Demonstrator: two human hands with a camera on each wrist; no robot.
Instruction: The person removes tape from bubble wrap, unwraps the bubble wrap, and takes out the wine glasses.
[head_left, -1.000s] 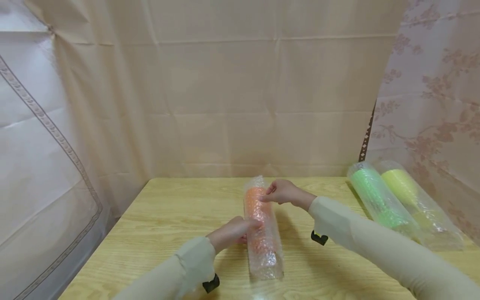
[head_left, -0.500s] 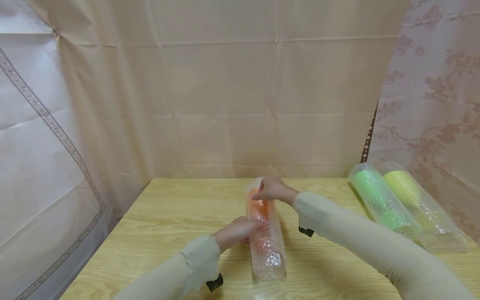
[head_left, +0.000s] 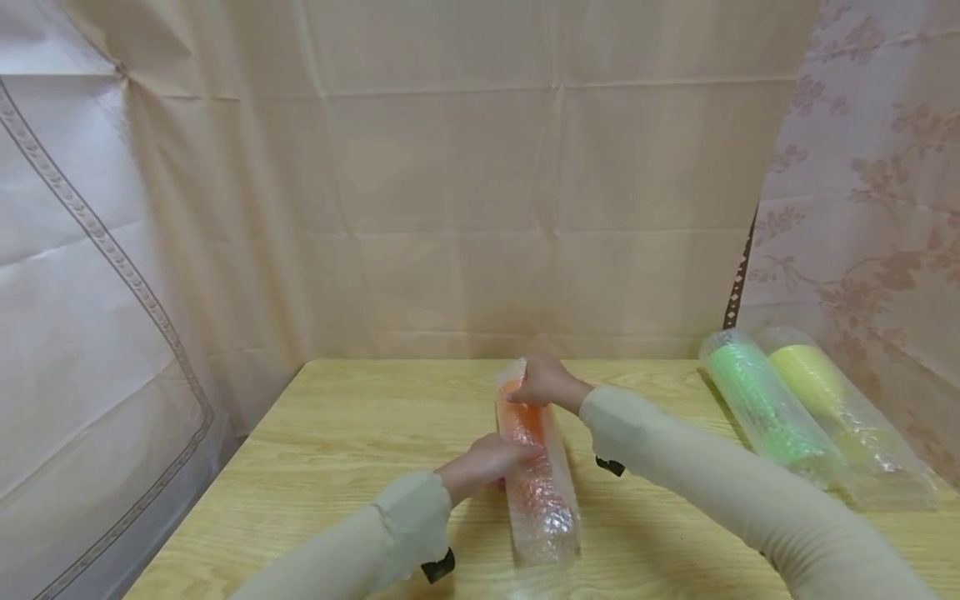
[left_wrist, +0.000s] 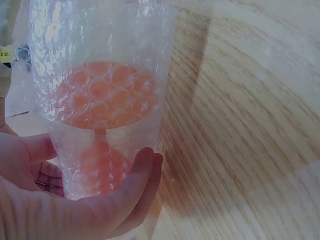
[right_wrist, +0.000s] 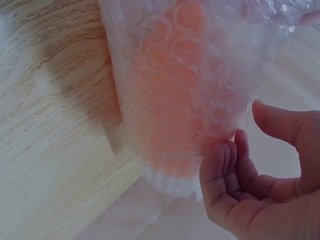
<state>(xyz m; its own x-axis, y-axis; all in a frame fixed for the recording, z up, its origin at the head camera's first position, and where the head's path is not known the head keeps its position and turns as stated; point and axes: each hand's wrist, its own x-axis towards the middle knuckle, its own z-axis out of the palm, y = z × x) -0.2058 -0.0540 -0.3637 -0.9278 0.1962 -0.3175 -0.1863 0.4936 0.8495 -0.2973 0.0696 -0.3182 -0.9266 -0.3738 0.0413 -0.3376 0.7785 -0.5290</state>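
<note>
A bubble-wrapped orange stemmed cup (head_left: 528, 427) lies lengthwise on the wooden table (head_left: 375, 417), its cup end pointing away from me. My left hand (head_left: 489, 460) grips the roll near its middle from the left, thumb on top. In the left wrist view, that hand's fingers (left_wrist: 142, 175) curl round the bubble wrap (left_wrist: 125, 40) near the orange disc-shaped base and stem. At the far end, my right hand (head_left: 546, 383) holds the wrap from the right side. The right wrist view shows its curled fingertips (right_wrist: 217, 155) against the wrap's edge, with the thumb (right_wrist: 272, 120) opposite.
Two more bubble-wrapped rolls, one green (head_left: 757, 408) and one yellow (head_left: 817, 392), lie side by side at the table's right edge. A beige cloth (head_left: 450, 208) hangs behind the table, with a floral cloth (head_left: 885, 225) on the right.
My right hand has moved left over the roll's far end and closer onto the wrap. The left hand stays on the middle, and the roll sits slightly further right in view.
</note>
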